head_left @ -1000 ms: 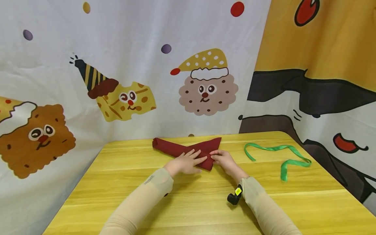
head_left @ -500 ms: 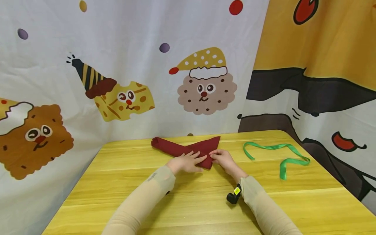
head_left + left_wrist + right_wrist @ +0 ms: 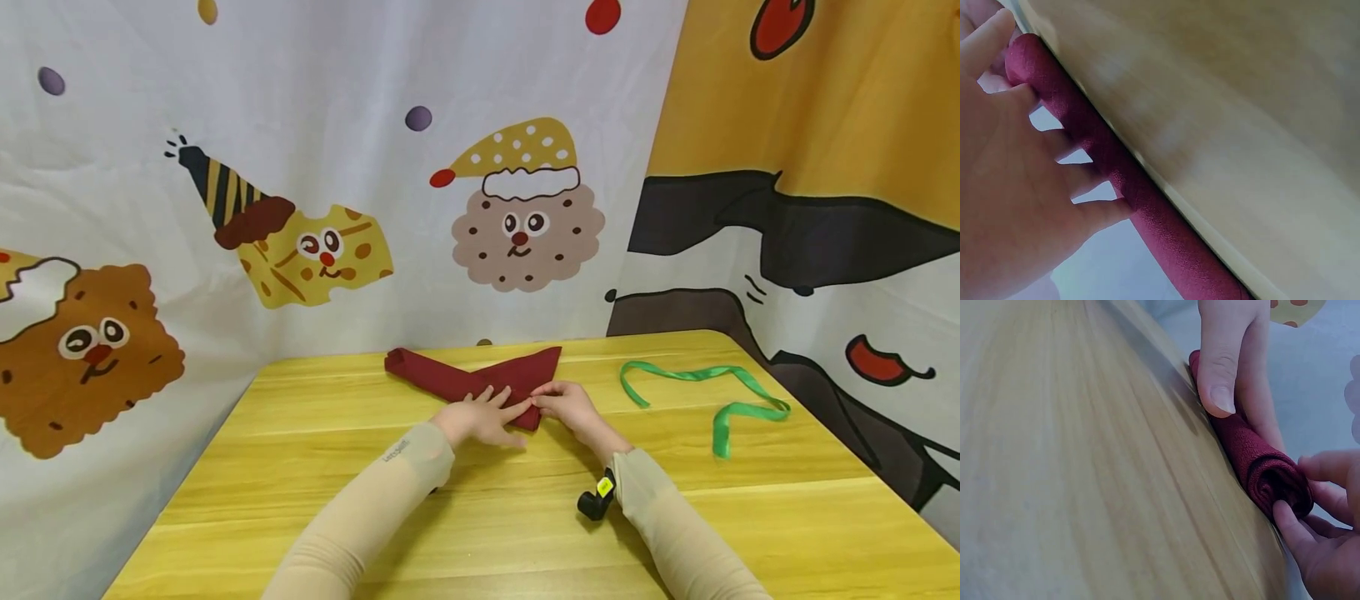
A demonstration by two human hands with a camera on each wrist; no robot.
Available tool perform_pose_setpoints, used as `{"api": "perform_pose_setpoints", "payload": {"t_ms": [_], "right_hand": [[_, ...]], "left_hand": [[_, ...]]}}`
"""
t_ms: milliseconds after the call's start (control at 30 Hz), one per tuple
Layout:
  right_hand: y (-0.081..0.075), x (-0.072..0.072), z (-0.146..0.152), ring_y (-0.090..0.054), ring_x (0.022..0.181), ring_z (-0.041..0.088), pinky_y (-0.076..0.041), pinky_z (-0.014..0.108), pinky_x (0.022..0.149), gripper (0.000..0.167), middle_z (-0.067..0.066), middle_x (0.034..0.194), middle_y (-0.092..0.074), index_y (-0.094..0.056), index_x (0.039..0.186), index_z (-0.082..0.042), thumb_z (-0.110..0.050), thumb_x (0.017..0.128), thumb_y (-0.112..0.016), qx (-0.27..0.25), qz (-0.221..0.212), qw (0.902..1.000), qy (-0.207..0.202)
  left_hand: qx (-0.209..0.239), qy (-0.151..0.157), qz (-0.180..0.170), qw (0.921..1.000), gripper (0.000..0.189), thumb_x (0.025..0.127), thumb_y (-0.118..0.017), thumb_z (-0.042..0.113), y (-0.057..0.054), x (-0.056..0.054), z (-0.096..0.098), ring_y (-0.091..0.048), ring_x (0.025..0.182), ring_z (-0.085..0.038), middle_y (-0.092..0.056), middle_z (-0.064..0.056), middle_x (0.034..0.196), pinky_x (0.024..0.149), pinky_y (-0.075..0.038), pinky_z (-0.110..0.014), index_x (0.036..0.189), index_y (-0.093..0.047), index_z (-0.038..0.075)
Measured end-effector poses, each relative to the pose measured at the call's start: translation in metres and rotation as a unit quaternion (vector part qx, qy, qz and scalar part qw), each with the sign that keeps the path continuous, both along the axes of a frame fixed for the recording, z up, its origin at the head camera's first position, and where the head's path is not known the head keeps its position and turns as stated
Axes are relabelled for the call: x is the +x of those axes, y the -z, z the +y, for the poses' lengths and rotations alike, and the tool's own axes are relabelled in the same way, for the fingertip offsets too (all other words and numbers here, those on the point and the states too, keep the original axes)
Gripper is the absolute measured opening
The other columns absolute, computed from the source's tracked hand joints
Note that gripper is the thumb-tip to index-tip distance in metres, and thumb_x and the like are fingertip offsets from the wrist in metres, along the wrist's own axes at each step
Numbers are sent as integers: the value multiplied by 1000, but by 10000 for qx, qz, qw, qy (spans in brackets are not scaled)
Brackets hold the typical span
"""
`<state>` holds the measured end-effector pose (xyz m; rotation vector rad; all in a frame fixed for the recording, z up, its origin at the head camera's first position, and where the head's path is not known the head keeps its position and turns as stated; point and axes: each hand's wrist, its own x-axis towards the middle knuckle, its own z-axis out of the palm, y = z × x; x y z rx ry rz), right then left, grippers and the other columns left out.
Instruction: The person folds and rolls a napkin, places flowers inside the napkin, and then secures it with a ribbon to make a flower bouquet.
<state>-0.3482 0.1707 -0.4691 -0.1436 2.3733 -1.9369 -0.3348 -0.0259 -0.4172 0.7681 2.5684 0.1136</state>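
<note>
Resting with its fingers spread, the left hand [image 3: 482, 420] lies across the maroon cloth [image 3: 435, 377], its grip wide. The cloth sits at 12 o'clock on the table [image 3: 510, 537], near the far edge, and is partly rolled: the roll runs from 10 o'clock to 4 o'clock, and a flat pointed corner reaches out toward 2 o'clock. At the roll's 4 o'clock end, the right hand [image 3: 572, 408] has a narrow grip, pinching the coiled end between thumb and fingers; the right wrist view shows that thumb at the coil's opening. Whether the left thumb touches the cloth is hard to judge. Well apart from the cloth, at 3 o'clock, a green ribbon [image 3: 697, 376] lies in loose bends. Beyond the table, at 12 o'clock, hangs a printed curtain [image 3: 360, 158].
</note>
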Motion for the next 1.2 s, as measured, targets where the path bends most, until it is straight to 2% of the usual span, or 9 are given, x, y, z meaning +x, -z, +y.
{"api": "perform_pose_setpoints", "payload": {"t_ms": [67,133,300,367,567,800,1200], "right_hand": [[0,0,0,-64,84,16,-53,31,77,18,14,100,-65,-66,103,9,-3,92,-62,160,132,9998,-34],[-7,5,-2,-63,82,17,-53,34,76,16,14,98,-66,-67,102,10,-1,91,-62,405,231,9989,-31],[-4,4,-2,-59,78,16,-50,32,72,14,12,97,-67,-69,100,6,-1,91,-62,847,319,9959,49],[4,-2,0,-59,78,14,-48,27,69,13,9,97,-67,-70,100,4,-2,91,-62,885,317,9955,73],[3,-1,-3,-61,80,14,-51,28,71,15,10,97,-68,-70,101,5,-3,91,-61,831,288,9961,12],[1,1,-3,-65,82,17,-52,30,73,17,13,97,-68,-69,101,8,-3,92,-60,519,164,9985,-39],[4,8,-5,-67,85,17,-55,31,76,18,13,96,-69,-67,102,13,1,89,-62,151,101,9985,-512]], "left_hand": [[-8,-33,-8,10000,78,90,-47,67,0,1,0,4,146,-33,0,-3,162,113,-4,-57,154,-10,43],[-36,-69,-14,10000,78,90,-47,67,2,1,0,5,146,-32,3,-2,162,113,-3,-57,154,-9,43],[-18,-106,-22,9999,78,90,-48,67,4,1,1,5,146,-31,2,-2,162,113,-3,-57,154,-10,44],[-42,-108,-27,9999,78,90,-48,67,5,1,1,5,146,-31,2,-2,162,113,-3,-56,153,-10,44],[-158,-156,-138,9997,78,90,-46,68,4,1,-1,8,146,-28,7,0,162,114,-1,-54,153,-6,45],[306,34,-330,9990,78,90,-49,66,-1,-2,-8,5,146,-31,1,-3,162,114,-4,-55,155,-14,39],[206,195,-399,9988,76,91,-50,64,0,5,-19,4,146,-32,0,-3,162,113,-7,-57,155,-16,39]]}}
